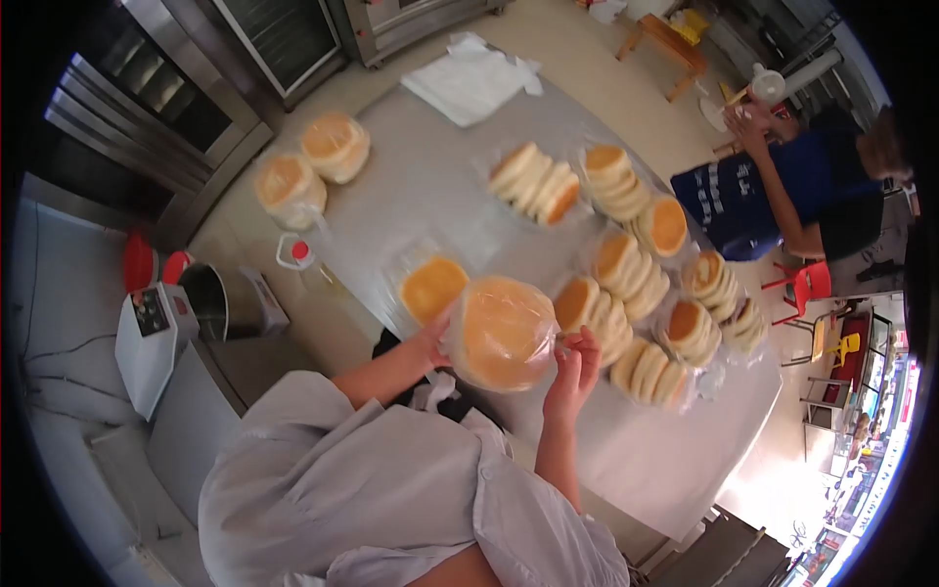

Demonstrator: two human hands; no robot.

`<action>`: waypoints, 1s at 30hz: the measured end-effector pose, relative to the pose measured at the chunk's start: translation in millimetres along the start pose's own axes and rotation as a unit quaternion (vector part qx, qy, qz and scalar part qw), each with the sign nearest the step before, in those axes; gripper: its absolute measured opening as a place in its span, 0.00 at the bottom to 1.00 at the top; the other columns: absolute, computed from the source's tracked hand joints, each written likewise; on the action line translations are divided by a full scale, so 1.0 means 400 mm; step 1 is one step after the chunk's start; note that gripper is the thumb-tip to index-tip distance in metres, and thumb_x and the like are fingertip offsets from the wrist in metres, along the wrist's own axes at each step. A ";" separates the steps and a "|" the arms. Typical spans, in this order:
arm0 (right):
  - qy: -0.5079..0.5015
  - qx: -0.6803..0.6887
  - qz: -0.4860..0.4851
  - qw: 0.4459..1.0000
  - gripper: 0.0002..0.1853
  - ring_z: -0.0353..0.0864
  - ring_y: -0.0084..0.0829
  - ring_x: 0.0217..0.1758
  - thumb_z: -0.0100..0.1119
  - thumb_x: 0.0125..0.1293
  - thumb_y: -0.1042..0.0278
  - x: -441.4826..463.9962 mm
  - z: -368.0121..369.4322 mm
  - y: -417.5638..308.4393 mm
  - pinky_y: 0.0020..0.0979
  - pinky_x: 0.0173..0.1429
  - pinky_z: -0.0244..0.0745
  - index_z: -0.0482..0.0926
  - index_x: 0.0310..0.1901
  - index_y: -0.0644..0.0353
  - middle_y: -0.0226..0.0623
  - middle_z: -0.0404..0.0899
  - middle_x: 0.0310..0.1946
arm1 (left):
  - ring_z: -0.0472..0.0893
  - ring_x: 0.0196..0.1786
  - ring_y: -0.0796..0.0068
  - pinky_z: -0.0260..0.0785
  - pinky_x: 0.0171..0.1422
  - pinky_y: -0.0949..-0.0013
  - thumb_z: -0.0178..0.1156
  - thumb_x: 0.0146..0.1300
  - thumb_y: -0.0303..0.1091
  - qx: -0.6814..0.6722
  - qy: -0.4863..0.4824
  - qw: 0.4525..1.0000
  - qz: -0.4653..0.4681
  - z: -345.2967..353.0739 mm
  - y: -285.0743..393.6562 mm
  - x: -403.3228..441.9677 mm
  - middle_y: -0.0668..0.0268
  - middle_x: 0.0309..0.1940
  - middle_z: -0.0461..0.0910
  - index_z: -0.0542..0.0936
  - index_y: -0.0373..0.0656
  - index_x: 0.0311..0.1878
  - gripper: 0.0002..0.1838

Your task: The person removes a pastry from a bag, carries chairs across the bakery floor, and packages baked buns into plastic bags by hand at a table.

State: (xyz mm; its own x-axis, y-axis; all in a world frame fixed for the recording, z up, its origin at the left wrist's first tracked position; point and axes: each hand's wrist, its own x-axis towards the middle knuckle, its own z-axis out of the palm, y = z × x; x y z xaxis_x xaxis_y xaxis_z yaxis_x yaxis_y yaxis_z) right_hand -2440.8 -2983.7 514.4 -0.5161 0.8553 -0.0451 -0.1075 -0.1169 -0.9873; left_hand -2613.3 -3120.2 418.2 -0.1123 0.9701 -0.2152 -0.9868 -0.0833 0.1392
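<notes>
A wide metal table (421, 191) fills the middle of a tiled kitchen, running from 11 o'clock down to 4 o'clock. Tall steel cabinets (147, 93) with dark glass doors stand at 10 o'clock. The camera wearer's pale shirt (362, 470) spreads across 6 o'clock. At 2 o'clock, beyond the table, is another person (831, 186) in a dark blue apron. A large group of clear bags of stacked round buns (631, 274) covers the table from 1 to 4 o'clock, many of them touching. A pile of white plastic sheets or bags (469, 83) lies on the table at 12 o'clock. Two more bags of bread (335, 147) sit side by side at 10 o'clock. Just below centre, over the table's near edge, is a round clear bag of bread (504, 333), held in both hands. Beside it, toward its 10 o'clock, lies another bagged piece of bread (433, 290), flat and golden. The left hand (430, 344) supports the held bag at its 9 o'clock side, its fingers partly hidden behind it. The right hand (575, 370), at its 3 o'clock side, has fingers drawn narrow, apparently pinching the plastic. Smallest is a jug's red cap (300, 251) at 9 o'clock.
</notes>
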 end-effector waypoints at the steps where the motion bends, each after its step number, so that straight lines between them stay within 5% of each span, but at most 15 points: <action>1: -0.028 0.027 0.028 0.999 0.24 0.68 0.28 0.61 0.46 0.72 0.52 0.022 0.055 0.017 0.34 0.64 0.67 0.65 0.65 0.53 0.33 0.70 0.59 | 0.79 0.56 0.67 0.72 0.60 0.56 0.53 0.68 0.54 0.001 0.009 1.000 0.015 -0.004 0.047 0.016 0.62 0.58 0.77 0.75 0.46 0.60 0.26; 2: -0.027 0.028 0.021 0.999 0.24 0.68 0.28 0.61 0.46 0.72 0.52 0.046 0.133 0.014 0.34 0.64 0.67 0.65 0.65 0.53 0.33 0.70 0.59 | 0.78 0.57 0.68 0.72 0.61 0.57 0.53 0.68 0.53 0.000 0.018 0.999 0.030 -0.010 0.103 0.030 0.62 0.58 0.77 0.74 0.45 0.61 0.26; 3: -0.023 0.157 0.150 0.976 0.27 0.66 0.32 0.65 0.42 0.73 0.48 0.061 0.218 0.003 0.37 0.67 0.65 0.62 0.67 0.53 0.34 0.68 0.62 | 0.78 0.57 0.68 0.72 0.61 0.57 0.53 0.68 0.53 -0.001 0.014 0.999 0.031 0.027 0.179 0.030 0.62 0.58 0.77 0.74 0.45 0.61 0.26; 4: -0.024 0.277 0.278 0.919 0.30 0.64 0.36 0.68 0.37 0.73 0.44 0.089 0.294 0.000 0.41 0.70 0.63 0.59 0.69 0.53 0.35 0.66 0.65 | 0.76 0.59 0.70 0.70 0.62 0.59 0.53 0.69 0.52 0.143 0.071 0.987 0.031 0.100 0.275 0.022 0.63 0.59 0.76 0.73 0.45 0.62 0.26; 5: -0.066 0.320 0.254 0.910 0.32 0.60 0.39 0.72 0.29 0.73 0.40 0.138 0.360 0.018 0.44 0.71 0.61 0.58 0.70 0.51 0.34 0.62 0.69 | 0.74 0.61 0.72 0.69 0.63 0.60 0.52 0.69 0.51 0.280 0.134 0.950 0.034 0.135 0.365 0.021 0.63 0.59 0.76 0.72 0.44 0.63 0.26; 7: -0.120 0.333 0.252 0.901 0.31 0.61 0.38 0.71 0.31 0.74 0.42 0.242 0.483 0.066 0.43 0.71 0.61 0.59 0.70 0.51 0.34 0.63 0.68 | 0.71 0.64 0.72 0.65 0.67 0.63 0.51 0.70 0.53 0.450 0.243 0.854 0.095 0.083 0.547 0.062 0.63 0.63 0.71 0.67 0.42 0.67 0.30; 9: -0.194 0.328 0.202 0.902 0.30 0.63 0.36 0.71 0.32 0.74 0.43 0.342 0.637 0.120 0.42 0.72 0.60 0.60 0.69 0.53 0.34 0.64 0.67 | 0.67 0.67 0.72 0.64 0.68 0.63 0.48 0.68 0.61 0.385 0.110 0.912 0.094 0.169 0.756 0.045 0.64 0.65 0.69 0.68 0.45 0.67 0.34; 11: -0.209 0.260 0.145 0.931 0.30 0.62 0.35 0.71 0.30 0.75 0.43 0.431 0.790 0.179 0.42 0.73 0.58 0.59 0.69 0.54 0.35 0.64 0.67 | 0.70 0.65 0.70 0.63 0.67 0.65 0.45 0.68 0.63 0.381 0.274 0.881 0.052 0.124 0.926 0.082 0.62 0.61 0.74 0.70 0.45 0.66 0.35; 15: -0.177 0.215 0.168 0.946 0.33 0.60 0.34 0.72 0.28 0.74 0.38 0.563 1.023 0.309 0.41 0.74 0.55 0.59 0.70 0.54 0.34 0.62 0.69 | 0.74 0.60 0.69 0.65 0.66 0.64 0.44 0.68 0.64 0.320 0.249 0.913 0.038 0.102 1.198 0.132 0.65 0.58 0.76 0.74 0.46 0.60 0.33; 20: -0.146 0.140 0.193 0.960 0.41 0.57 0.35 0.73 0.29 0.70 0.31 0.609 1.165 0.391 0.42 0.74 0.52 0.51 0.72 0.56 0.35 0.59 0.71 | 0.75 0.59 0.70 0.66 0.65 0.65 0.47 0.68 0.61 0.337 0.270 0.899 0.070 0.008 1.346 0.185 0.66 0.56 0.77 0.75 0.45 0.58 0.30; 23: -0.092 0.111 0.182 0.973 0.34 0.64 0.34 0.68 0.43 0.72 0.42 0.618 1.185 0.468 0.37 0.68 0.60 0.56 0.68 0.61 0.40 0.67 0.64 | 0.76 0.57 0.70 0.68 0.63 0.63 0.51 0.66 0.60 0.426 0.258 0.866 0.045 -0.090 1.370 0.198 0.66 0.57 0.77 0.73 0.46 0.61 0.31; 26: -0.121 0.015 0.047 0.991 0.31 0.68 0.34 0.65 0.50 0.70 0.50 0.595 1.138 0.454 0.37 0.66 0.64 0.60 0.67 0.63 0.44 0.69 0.61 | 0.77 0.55 0.71 0.67 0.62 0.63 0.56 0.63 0.59 0.515 0.322 0.795 -0.015 -0.145 1.400 0.180 0.66 0.56 0.77 0.71 0.46 0.64 0.33; 28: -0.186 -0.130 0.191 0.955 0.26 0.75 0.34 0.58 0.56 0.68 0.59 0.551 1.070 0.379 0.35 0.61 0.69 0.66 0.63 0.63 0.43 0.74 0.55 | 0.76 0.54 0.71 0.67 0.61 0.64 0.58 0.62 0.58 0.537 0.324 0.779 -0.020 -0.146 1.406 0.178 0.66 0.56 0.77 0.71 0.45 0.64 0.34; 30: -0.108 -0.163 0.129 0.972 0.20 0.79 0.32 0.49 0.57 0.66 0.65 0.499 0.951 0.360 0.33 0.56 0.73 0.74 0.58 0.61 0.39 0.78 0.48 | 0.76 0.53 0.73 0.67 0.60 0.64 0.60 0.64 0.48 0.750 0.362 0.498 0.244 -0.127 1.383 0.194 0.65 0.55 0.77 0.72 0.42 0.62 0.28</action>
State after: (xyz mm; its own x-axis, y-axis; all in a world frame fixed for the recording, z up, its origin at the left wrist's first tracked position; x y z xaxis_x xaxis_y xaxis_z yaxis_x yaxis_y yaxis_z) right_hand -2882.6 -3021.6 421.0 -0.6600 0.6889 -0.2996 0.3057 -0.1179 -0.9448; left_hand -3173.9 -3102.8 429.4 -0.8438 0.5364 -0.0179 0.3142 0.5208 0.7937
